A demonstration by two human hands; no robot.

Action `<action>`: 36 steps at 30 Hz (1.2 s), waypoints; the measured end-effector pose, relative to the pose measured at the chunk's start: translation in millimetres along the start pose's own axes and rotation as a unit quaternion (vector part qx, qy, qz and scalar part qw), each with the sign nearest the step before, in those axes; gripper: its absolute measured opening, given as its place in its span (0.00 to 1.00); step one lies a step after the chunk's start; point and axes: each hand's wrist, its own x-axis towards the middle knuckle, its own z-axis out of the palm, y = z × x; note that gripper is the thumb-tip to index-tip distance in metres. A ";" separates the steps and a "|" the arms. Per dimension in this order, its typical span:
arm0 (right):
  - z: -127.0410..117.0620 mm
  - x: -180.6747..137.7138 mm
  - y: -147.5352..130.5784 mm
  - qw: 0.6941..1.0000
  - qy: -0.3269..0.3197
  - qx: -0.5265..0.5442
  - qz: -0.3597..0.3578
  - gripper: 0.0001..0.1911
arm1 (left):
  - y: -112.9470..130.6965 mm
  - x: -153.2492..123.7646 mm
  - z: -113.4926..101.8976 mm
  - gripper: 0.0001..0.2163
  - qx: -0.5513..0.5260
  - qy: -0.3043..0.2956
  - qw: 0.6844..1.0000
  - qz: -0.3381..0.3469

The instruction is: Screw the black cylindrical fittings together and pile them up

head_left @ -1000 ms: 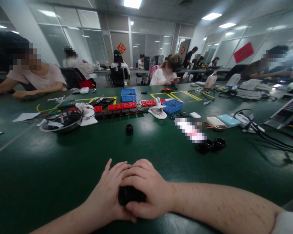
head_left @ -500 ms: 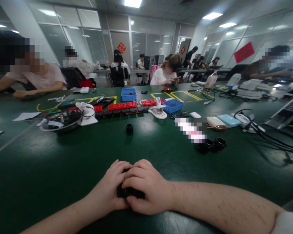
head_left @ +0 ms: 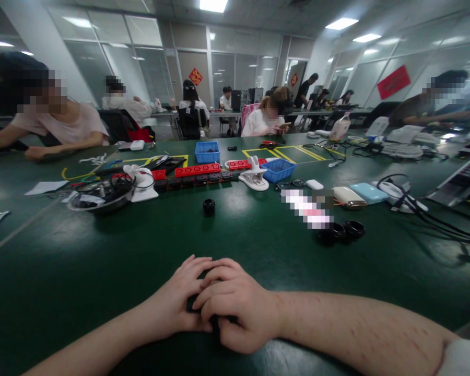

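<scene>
My left hand (head_left: 179, 298) and my right hand (head_left: 241, 304) meet low in the middle of the head view, close above the green table (head_left: 102, 271). Between them is a dark object (head_left: 191, 303), mostly covered by my fingers, so its kind cannot be made out. The left fingers curve around its far side and the left thumb lies along the near side. My right fingers are bent over the top, overlapping the left hand. Straight ahead stands a small black ribbed cylinder (head_left: 209, 207). Several similar black round pieces (head_left: 354, 228) sit to the right.
Beyond are a metal bowl of parts (head_left: 102, 203), white clip stands (head_left: 254, 177), red-topped blocks (head_left: 198, 170) and blue bins (head_left: 279, 170). Rightward lie a light-blue case (head_left: 368, 193) and black cables (head_left: 419, 206). Other people sit around the room.
My right hand has shifted slightly, its thumb moving down and right and its fingers bending more over the left hand. The dark object shows less than before.
</scene>
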 end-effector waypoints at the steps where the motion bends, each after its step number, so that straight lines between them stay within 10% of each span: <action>1: -0.5 -0.2 -0.2 1.000 0.003 0.001 -0.002 0.08 | -0.5 -0.8 0.9 0.31 -0.003 0.008 1.000 0.000; 6: -4.4 0.0 -1.1 0.999 0.040 0.000 -0.010 0.11 | -2.5 -8.2 8.8 0.43 0.013 0.067 0.997 -0.021; 16: -2.4 -0.2 -4.3 0.994 0.065 -0.034 0.077 0.20 | 18.3 -16.7 23.9 0.34 0.108 0.180 0.975 -0.073; 22: 0.5 -2.2 -1.6 0.991 0.052 -0.084 0.086 0.22 | 22.3 -11.7 15.8 0.19 0.104 0.142 0.983 -0.059; 36: 0.3 0.8 1.2 1.000 -0.007 0.003 -0.009 0.11 | -0.8 -4.3 0.3 0.20 -0.028 0.017 0.999 0.025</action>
